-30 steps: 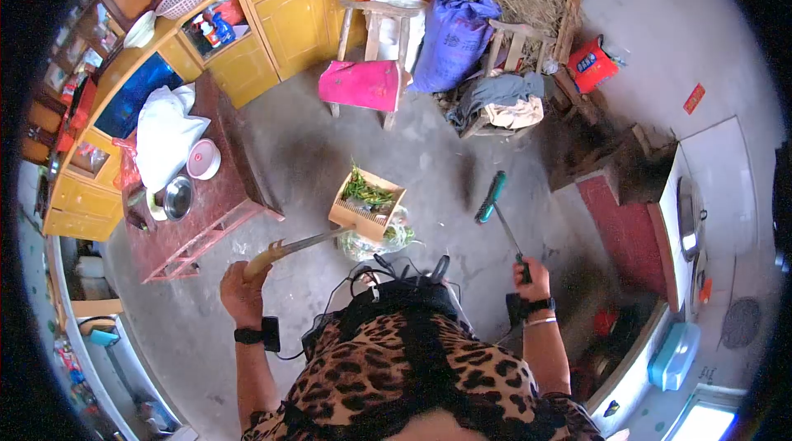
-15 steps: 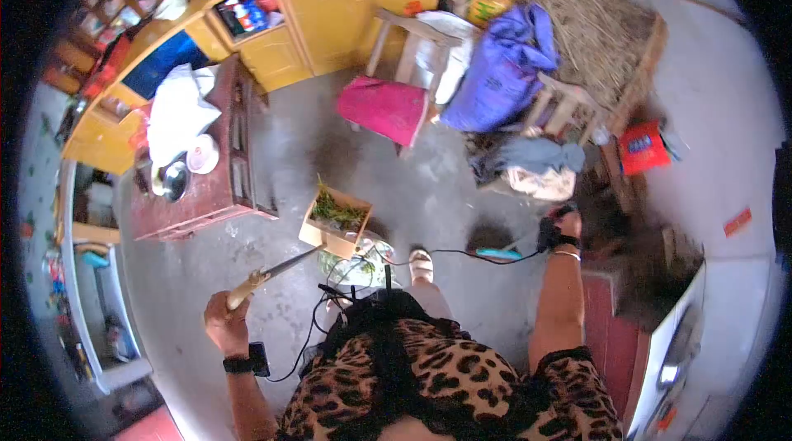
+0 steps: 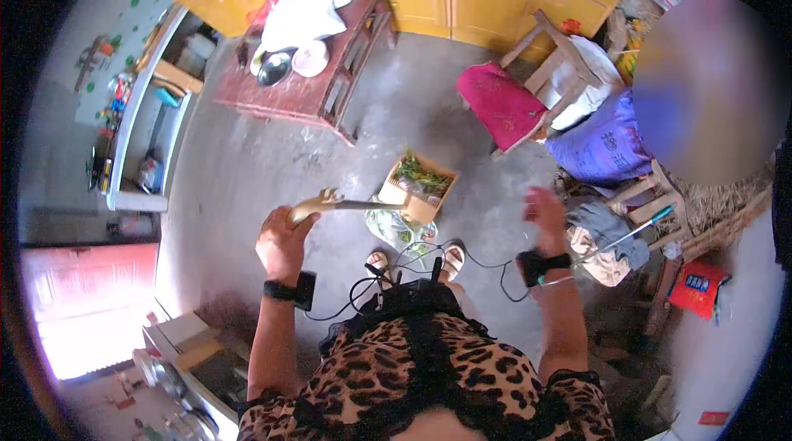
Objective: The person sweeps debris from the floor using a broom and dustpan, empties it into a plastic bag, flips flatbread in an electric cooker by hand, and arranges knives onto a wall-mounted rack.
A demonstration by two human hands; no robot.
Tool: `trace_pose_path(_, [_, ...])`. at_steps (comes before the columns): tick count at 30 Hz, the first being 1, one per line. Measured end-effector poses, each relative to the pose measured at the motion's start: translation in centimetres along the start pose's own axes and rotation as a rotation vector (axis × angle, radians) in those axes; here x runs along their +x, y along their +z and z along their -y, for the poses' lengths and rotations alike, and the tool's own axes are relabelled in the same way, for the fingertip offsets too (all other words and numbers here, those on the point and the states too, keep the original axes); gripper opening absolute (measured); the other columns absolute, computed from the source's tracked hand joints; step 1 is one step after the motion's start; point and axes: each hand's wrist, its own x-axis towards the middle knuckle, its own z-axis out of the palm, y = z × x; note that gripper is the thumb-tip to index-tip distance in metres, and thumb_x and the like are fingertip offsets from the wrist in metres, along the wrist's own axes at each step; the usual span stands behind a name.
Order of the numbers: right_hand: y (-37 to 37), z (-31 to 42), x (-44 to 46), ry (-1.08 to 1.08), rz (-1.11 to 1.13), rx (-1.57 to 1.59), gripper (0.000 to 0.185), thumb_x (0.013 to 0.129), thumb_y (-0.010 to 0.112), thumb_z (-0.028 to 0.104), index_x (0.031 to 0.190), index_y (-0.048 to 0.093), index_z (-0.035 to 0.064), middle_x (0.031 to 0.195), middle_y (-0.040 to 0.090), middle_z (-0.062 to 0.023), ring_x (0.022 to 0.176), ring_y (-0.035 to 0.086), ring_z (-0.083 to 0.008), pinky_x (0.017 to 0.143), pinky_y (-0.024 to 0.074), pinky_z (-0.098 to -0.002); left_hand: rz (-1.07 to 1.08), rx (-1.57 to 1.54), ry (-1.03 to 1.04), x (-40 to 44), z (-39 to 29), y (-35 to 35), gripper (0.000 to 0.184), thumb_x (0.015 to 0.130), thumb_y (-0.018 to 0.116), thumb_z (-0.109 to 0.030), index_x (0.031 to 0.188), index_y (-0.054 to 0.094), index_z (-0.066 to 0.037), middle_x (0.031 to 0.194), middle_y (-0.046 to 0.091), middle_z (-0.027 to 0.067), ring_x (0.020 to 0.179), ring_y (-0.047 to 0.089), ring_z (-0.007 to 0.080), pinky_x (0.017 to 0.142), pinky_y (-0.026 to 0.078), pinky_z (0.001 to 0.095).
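While the left hand (image 3: 280, 243) grips a knobby, curved handle (image 3: 313, 207), whether the right hand (image 3: 545, 214) closes is unclear.

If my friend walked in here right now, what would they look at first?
Probably the bright pink cloth on the wooden chair, with the big purple sack right beside it. Next might be the wooden box full of green plants in the middle, its long handle in the left hand. Then the big white bundle on the dark red table.
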Motion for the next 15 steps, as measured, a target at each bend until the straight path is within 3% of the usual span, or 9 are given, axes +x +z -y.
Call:
trace_pose_path(1, [3.6,0.3,-1.7,-0.137,0.204,-0.145,0.026,0.089,0.052,0.025,0.105,0.058,0.0062,0.079,0.06,-0.0031,0.055,0.051,-0.009,0.051,0.0439,-0.0244,0.025,-0.005,-0.005,0.0,-0.6,0.2,0.029,0.071,0.072,-0.032,0.077,0.06,-0.006,0.075,0.059,0.0098,0.069,0.058,0.0297,0.061,0.046,0.0379])
trace_pose_path(2, [6.0,-2.0,-1.0,-0.131,0.4,-0.258,0.028,0.09,0.052,0.025,0.108,0.056,0.005,0.078,0.059,-0.0021,0.056,0.051,-0.0087,0.052,0.0442,-0.0245,0.05,-0.007,-0.011,0.1,-1.3,0.3,0.03,0.072,0.071,-0.033,0.077,0.061,-0.006,0.075,0.059,0.01,0.069,0.058,0.0298,0.061,0.046,0.038])
trace_pose_path(3, [8.6,-2.9,-1.4,-0.368,0.542,-0.386,0.029,0.089,0.053,0.022,0.111,0.055,0.0032,0.078,0.059,-0.0022,0.059,0.052,-0.0084,0.054,0.0447,-0.0241,0.056,-0.035,0.06,0.3,-1.9,0.3,0.031,0.072,0.07,-0.035,0.078,0.06,-0.006,0.074,0.058,0.0102,0.07,0.057,0.0301,0.06,0.045,0.0383])
trace_pose_path(5, [13.4,-2.9,-1.8,-0.653,0.823,-0.508,0.036,0.087,0.057,0.017,0.118,0.049,0.001,0.091,0.059,-0.0048,0.068,0.055,-0.0108,0.058,0.047,-0.025,0.195,-0.098,-0.004,1.0,-2.8,0.7,0.03,0.078,0.066,-0.034,0.083,0.057,-0.006,0.08,0.059,0.0129,0.074,0.058,0.032,0.064,0.046,0.0385])
trace_pose_path(6, [15.5,-2.8,-2.3,-0.649,0.84,-0.509,0.036,0.087,0.057,0.017,0.118,0.049,0.001,0.091,0.059,-0.0048,0.068,0.055,-0.0108,0.058,0.047,-0.025,0.19,-0.199,-0.014,1.2,-3.5,1.0,0.028,0.077,0.067,-0.032,0.083,0.057,-0.006,0.077,0.058,0.0128,0.072,0.057,0.0323,0.064,0.046,0.0382])
trace_pose_path(8, [19.1,-2.5,-3.2,-0.418,0.671,-0.32,0.052,0.078,0.062,0.012,0.123,0.04,0.0004,0.11,0.054,-0.0201,0.101,0.056,-0.0283,0.084,0.0484,-0.0366,0.223,-0.25,0.086,1.2,-3.2,2.8,0.025,0.078,0.065,-0.029,0.085,0.058,-0.006,0.081,0.058,0.0129,0.075,0.056,0.0326,0.065,0.045,0.0381])
trace_pose_path(12, [22.4,-2.2,-3.8,-0.534,0.595,-0.302,0.057,0.076,0.068,0.017,0.122,0.038,0.002,0.113,0.053,-0.0211,0.103,0.056,-0.0285,0.08,0.049,-0.0362,0.366,-0.363,0.127,1.6,-5.7,2.2,0.026,0.081,0.061,-0.026,0.095,0.057,-0.005,0.09,0.057,0.0144,0.082,0.056,0.0324,0.07,0.046,0.0384])
trace_pose_path(14, [23.9,-2.0,-4.4,-0.404,0.463,-0.455,0.052,0.077,0.068,0.018,0.119,0.042,0.0024,0.115,0.054,-0.0179,0.099,0.057,-0.0269,0.077,0.0489,-0.0347,0.439,-0.359,0.233,1.4,-5.3,3.8,0.031,0.084,0.057,-0.024,0.108,0.054,-0.003,0.101,0.055,0.0171,0.092,0.054,0.0336,0.077,0.045,0.0408])
trace_pose_path(15, [24.7,-2.1,-4.9,-0.359,0.501,-0.09,0.042,0.082,0.062,0.019,0.116,0.046,0.0024,0.111,0.056,-0.0129,0.09,0.06,-0.0237,0.074,0.0482,-0.0329,0.435,-0.366,0.234,1.1,-5.2,4.4,0.031,0.084,0.057,-0.024,0.108,0.054,-0.003,0.101,0.055,0.0171,0.092,0.054,0.0336,0.077,0.045,0.0408])
